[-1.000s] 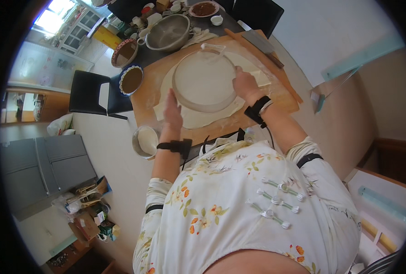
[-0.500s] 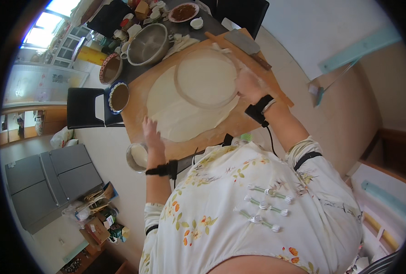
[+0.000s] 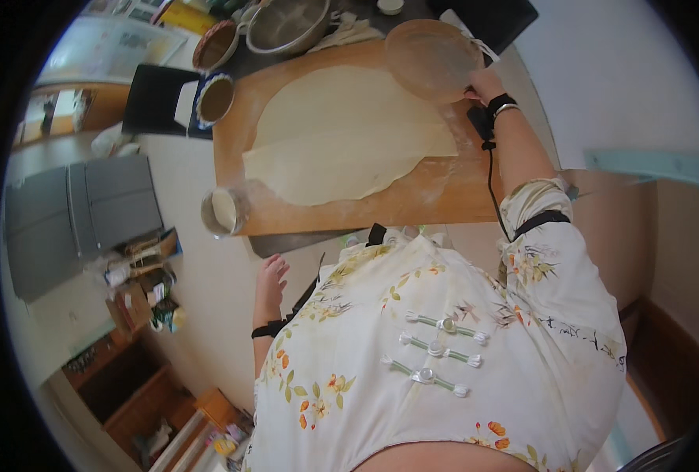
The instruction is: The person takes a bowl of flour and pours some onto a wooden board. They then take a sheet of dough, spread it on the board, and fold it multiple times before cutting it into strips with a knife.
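Observation:
A large, thin sheet of pale dough [image 3: 342, 134] lies spread over the floured wooden board [image 3: 460, 200]. My right hand [image 3: 485, 83] is closed on the near-right edge of a round see-through disc [image 3: 432, 59], perhaps a lid. The disc is over the board's far right corner and overlaps the sheet's far right part in view. Away from the dough, my left hand [image 3: 271, 277] hangs off the board's near left corner, fingers loosely bent and nothing seen in them. A round container with pale powder [image 3: 223, 212] stands at that corner.
A large metal bowl [image 3: 286, 27], a patterned bowl [image 3: 216, 46] and crumpled pale cloth [image 3: 349, 33] stand behind the board. At the left, a blue-rimmed bowl [image 3: 214, 101] rests by a black chair [image 3: 157, 101]. A grey cabinet [image 3: 117, 208] stands further left.
My right hand has lifted the disc off the dough and carried it to the far right. My left hand has drawn back from the board's left side. The view has shifted.

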A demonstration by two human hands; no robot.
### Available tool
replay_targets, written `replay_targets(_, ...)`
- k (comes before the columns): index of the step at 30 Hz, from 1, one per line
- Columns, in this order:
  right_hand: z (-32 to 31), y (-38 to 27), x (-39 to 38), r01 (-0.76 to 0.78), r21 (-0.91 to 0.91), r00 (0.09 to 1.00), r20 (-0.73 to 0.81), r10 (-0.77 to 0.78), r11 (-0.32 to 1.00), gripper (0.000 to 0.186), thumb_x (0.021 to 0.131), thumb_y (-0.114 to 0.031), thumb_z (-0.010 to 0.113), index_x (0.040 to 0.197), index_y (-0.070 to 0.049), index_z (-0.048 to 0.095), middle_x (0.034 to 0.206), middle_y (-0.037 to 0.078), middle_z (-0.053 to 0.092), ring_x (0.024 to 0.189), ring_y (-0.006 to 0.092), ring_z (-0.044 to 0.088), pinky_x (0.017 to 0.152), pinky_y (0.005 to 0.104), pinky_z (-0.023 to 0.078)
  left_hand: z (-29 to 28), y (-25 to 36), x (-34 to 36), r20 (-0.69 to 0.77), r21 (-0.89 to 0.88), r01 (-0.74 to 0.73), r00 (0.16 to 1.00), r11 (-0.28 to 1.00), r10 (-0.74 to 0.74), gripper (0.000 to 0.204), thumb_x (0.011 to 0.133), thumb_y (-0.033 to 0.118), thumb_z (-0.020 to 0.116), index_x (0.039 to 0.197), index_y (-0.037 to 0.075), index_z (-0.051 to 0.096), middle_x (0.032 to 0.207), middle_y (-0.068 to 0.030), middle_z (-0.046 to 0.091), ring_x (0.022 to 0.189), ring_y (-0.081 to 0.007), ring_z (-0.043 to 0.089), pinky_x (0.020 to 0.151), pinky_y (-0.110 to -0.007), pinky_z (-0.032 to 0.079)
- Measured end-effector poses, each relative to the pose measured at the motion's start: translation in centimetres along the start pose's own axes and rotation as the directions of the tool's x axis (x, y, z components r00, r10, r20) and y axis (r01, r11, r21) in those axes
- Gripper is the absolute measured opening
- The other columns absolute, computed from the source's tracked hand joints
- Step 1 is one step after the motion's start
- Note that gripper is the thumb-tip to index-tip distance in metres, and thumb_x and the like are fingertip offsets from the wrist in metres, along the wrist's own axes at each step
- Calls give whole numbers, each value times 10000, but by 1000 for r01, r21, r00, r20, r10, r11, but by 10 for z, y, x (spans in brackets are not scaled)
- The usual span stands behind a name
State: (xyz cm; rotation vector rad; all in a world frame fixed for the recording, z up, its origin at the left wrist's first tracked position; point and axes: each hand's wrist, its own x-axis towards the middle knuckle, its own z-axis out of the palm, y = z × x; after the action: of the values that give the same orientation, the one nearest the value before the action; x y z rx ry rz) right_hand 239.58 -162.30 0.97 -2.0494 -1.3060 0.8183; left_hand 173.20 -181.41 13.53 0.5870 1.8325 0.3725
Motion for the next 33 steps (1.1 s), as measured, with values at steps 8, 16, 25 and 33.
replay_targets(8,1,-18,-19,-330,162,943,4,333,930,466,963,-335,537,1056,113,625,990,208,723,803,336,736,715,394,574,24,-13,26,30,134,-114,993,984,111,500,933,258,646,1379,53,549,1312,-85,633,1223,-228,592,986,-406,431)
replay_targets(16,88,-74,-182,478,-118,853,-174,-492,871,555,942,-239,600,1436,-16,479,1516,234,436,1413,387,405,1127,430,391,76,28,118,166,407,-686,705,603,690,367,923,60,625,1283,-8,603,1228,-111,688,1166,-196,630,991,-330,477)
replay_targets(25,227,-126,-179,32,-615,996,87,27,788,832,957,-447,590,1582,-36,225,1676,206,96,1560,354,60,1179,655,208,47,45,148,278,110,-795,601,597,749,347,898,17,630,1245,11,630,1178,-118,678,1146,-203,636,948,-305,496)
replay_targets(33,324,-185,-214,641,-371,707,626,-329,672,834,913,-448,642,1584,-115,276,1688,87,157,1558,300,132,1188,644,225,-8,58,176,513,268,-913,405,307,757,395,867,3,631,1260,29,604,1233,-153,645,1198,-346,603,1018,-394,479)
